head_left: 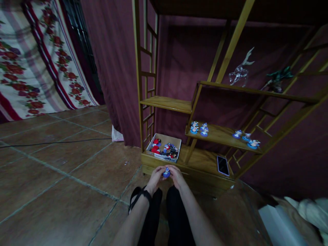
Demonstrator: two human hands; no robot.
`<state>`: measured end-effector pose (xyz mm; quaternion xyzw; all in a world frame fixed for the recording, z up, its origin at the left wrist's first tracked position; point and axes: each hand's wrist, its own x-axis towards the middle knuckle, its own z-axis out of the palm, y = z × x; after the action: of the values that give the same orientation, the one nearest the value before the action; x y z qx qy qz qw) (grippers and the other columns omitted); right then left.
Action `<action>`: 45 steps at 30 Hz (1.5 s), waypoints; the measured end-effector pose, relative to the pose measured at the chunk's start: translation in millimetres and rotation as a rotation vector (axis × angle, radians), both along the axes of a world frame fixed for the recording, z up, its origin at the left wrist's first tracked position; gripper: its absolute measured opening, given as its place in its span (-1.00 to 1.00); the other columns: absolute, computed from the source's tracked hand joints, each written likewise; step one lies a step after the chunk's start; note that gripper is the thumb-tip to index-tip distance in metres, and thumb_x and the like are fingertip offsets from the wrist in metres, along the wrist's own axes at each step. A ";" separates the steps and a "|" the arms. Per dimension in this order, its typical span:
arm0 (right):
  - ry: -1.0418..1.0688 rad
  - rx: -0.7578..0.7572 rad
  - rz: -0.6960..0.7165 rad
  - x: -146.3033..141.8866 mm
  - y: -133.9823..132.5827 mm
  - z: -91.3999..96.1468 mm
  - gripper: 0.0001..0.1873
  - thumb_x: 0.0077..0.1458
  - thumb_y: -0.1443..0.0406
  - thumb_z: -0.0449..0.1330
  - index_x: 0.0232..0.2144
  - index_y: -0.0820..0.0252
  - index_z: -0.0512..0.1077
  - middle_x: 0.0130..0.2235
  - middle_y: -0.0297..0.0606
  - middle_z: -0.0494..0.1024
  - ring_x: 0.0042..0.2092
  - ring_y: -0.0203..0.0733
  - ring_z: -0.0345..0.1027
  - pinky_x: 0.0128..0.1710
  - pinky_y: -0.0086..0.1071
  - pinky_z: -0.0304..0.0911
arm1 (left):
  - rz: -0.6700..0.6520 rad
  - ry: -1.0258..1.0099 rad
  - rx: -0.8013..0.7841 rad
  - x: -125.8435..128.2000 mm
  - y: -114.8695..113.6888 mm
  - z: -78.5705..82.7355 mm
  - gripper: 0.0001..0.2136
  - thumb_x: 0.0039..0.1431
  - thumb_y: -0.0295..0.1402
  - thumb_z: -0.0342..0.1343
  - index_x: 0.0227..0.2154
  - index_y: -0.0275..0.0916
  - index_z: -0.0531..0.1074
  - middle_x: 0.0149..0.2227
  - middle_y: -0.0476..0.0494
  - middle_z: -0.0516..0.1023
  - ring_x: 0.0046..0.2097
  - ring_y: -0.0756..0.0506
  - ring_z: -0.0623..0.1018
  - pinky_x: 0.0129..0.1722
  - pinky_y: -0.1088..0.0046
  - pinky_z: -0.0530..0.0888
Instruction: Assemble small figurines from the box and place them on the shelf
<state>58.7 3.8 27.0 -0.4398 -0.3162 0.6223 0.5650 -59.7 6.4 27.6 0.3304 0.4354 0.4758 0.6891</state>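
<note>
Both of my hands meet in front of my knees around a small figurine on a blue base (166,173). My left hand (156,176) pinches it from the left and my right hand (176,176) from the right, fingers curled. Just beyond them a cardboard box (176,140) with several small red and blue figurines stands on the bottom board of a wooden shelf unit (205,164). More blue-based figurines (199,128) stand in a group on the low middle shelf, with three others (246,138) further right on it.
A phone (222,165) lies flat on the bottom board. A glass deer (239,72) and a dark green ornament (278,79) stand on the upper shelf. Maroon curtains hang behind. A black cable (56,142) crosses the tiled floor at left. Pale cloth and paper (294,218) lie at lower right.
</note>
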 end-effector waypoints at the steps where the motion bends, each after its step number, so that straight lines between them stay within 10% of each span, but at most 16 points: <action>1: 0.001 0.005 0.005 0.1 -0.4 0.6 -0.79 -0.27 0.21 0.25 -0.48 0.17 0.50 -0.34 -0.26 0.54 -0.27 -0.17 0.35 -0.33 -0.39 0.21 | 0.000 0.009 -0.002 -0.4 0.4 -0.3 -0.77 -0.23 -0.25 0.24 -0.48 -0.26 0.43 -0.49 -0.08 0.49 -0.44 -0.03 0.47 -0.42 0.46 0.37; 45: 0.069 0.012 0.005 -0.3 3.9 -12.9 -0.59 -0.29 0.21 0.32 -0.29 0.20 0.48 -0.26 -0.18 0.54 -0.31 -0.20 0.38 -0.38 -0.40 0.24 | 0.027 -0.155 -0.016 2.3 6.7 -12.4 -0.85 -0.02 -0.41 0.17 -0.37 -0.40 0.48 -0.49 -0.17 0.52 -0.55 0.06 0.47 -0.54 0.60 0.44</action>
<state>58.5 7.7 14.2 -0.4139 -0.3013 0.6365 0.5769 -57.4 13.1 15.3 0.2814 0.3890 0.5057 0.7168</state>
